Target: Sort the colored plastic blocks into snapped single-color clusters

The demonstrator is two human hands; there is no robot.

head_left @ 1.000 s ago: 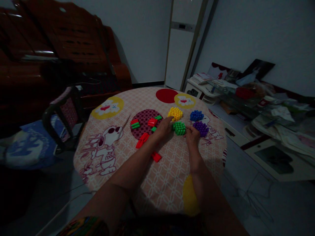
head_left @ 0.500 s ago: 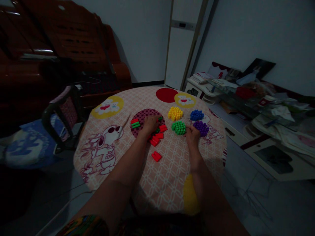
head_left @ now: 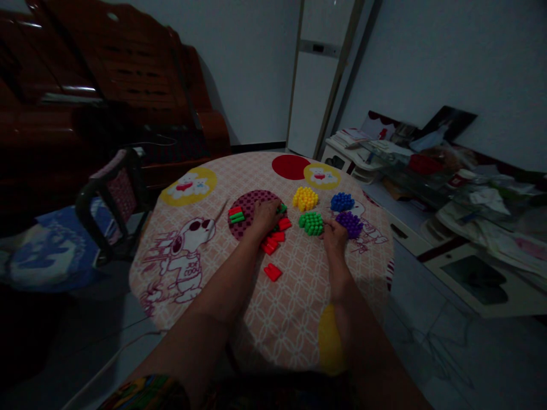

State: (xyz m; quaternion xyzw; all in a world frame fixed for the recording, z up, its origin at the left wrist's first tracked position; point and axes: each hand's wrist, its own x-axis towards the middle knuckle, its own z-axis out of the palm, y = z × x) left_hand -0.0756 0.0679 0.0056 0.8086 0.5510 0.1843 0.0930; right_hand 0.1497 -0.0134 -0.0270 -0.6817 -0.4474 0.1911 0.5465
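Four clusters of small pieces stand on the patterned tablecloth (head_left: 294,319), right of the frame's centre: yellow cluster (head_left: 305,199) and blue cluster (head_left: 342,201) above, green cluster (head_left: 311,224) and purple cluster (head_left: 349,225) below; the gaps between them appear to keep the colours separate.

Left hand (head_left: 267,215): positioned near the centre, over the checked circle (head_left: 248,199); fingers bent downward, partly spread, at the loose red and green pieces; the palm-down pose probably suits reaching pieces that lie flat; whether anything is gripped cannot be told, as the back of the hand covers the contact area.

Right hand (head_left: 335,234): positioned between the green and purple clusters; thumb and fingertips drawn close together at the green cluster's right edge, possibly to steady it; a held piece cannot be confirmed.

Loose red pieces (head_left: 269,245) lie just below the left hand; a separate red piece (head_left: 272,272) lies lower; a red-and-green group (head_left: 236,214) lies left of the hand.

Surroundings: chair (head_left: 119,191) at left; wooden bench (head_left: 128,62) at upper left; cluttered low cabinet (head_left: 410,240) at right; dim light and the left hand limit inspection.
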